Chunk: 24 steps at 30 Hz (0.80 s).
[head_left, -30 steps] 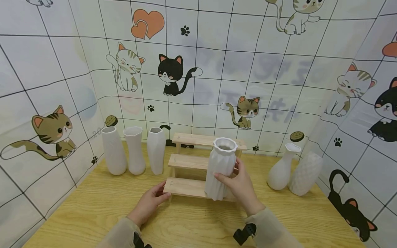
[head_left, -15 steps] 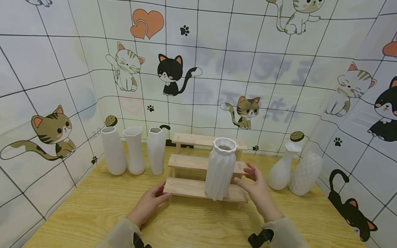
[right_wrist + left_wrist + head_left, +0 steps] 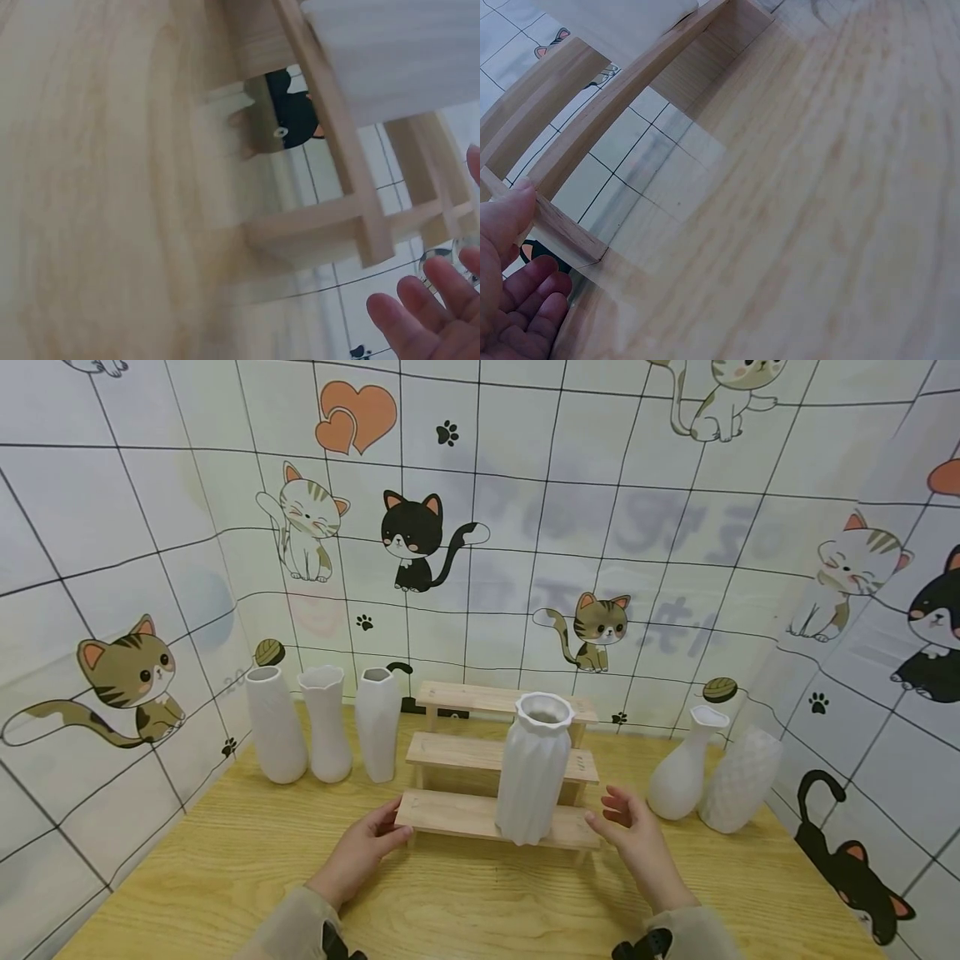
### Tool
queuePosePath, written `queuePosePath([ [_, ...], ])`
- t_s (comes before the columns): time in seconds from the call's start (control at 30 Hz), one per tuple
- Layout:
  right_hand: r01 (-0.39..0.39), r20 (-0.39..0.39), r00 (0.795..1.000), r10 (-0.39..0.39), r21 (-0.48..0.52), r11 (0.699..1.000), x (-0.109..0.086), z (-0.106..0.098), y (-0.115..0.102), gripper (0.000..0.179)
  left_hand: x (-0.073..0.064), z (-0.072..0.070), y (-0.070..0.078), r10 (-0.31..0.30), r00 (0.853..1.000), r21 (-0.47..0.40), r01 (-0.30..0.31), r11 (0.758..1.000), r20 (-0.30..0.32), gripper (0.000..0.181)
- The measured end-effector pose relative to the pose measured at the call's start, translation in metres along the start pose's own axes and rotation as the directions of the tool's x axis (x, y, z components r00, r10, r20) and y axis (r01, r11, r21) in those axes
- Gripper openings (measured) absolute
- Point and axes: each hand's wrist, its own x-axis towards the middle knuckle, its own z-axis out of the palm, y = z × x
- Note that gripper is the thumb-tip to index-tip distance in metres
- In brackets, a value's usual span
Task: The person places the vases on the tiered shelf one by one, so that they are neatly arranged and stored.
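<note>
Fluted vase (image 3: 532,777): we see it upright on the lowest step (image 3: 446,814) of a wooden rack (image 3: 456,750), right of the step's middle, its scalloped mouth facing up.
Rack's three steps: pale boards rising toward the back, the lowest one nearest us; the vase hides part of each.
Left hand (image 3: 363,847): it grips the left end of the lowest step, thumb on the near side; from the left wrist, we see the other visible fingers loosely curled beside the board.
Right hand (image 3: 637,843): held beside the right end of the lowest step, fingers spread and slightly bent, thumb apart from them, holding nothing; we cannot tell whether the thumb tip touches the board.
Between our hands: the rack and the fluted vase, so the two hands are well apart.
Vases to the left: a smooth vase (image 3: 276,727), a wavy-rimmed vase (image 3: 325,727) and an angular-mouthed vase (image 3: 377,727), all white, standing in a row.
Vases to the right: a slim-necked vase (image 3: 675,781) just beside a diamond-patterned vase (image 3: 741,781), both white.
Bench (image 3: 487,897): yellowish wood grain under everything.
Backdrop (image 3: 510,460): white, black-gridded, printed with cartoon cats.
Sleeves (image 3: 296,927): beige, on both our arms.
</note>
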Motion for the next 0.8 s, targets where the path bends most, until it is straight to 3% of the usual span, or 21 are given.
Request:
queuePosePath([
  [0.47, -0.046, 0.119, 0.992, 0.031, 0.128, 0.991, 0.011, 0.005, 0.041, 0.079, 0.001, 0.000, 0.001, -0.004, 1.000, 0.005, 0.004, 1.000, -0.007, 0.074],
  [0.8, -0.045, 0.113, 0.993, 0.039, 0.057, 0.997, 0.010, 0.011, 0.056, 0.072, -0.001, 0.001, 0.001, 0.016, 1.000, 0.000, -0.016, 1.000, -0.008, 0.073],
])
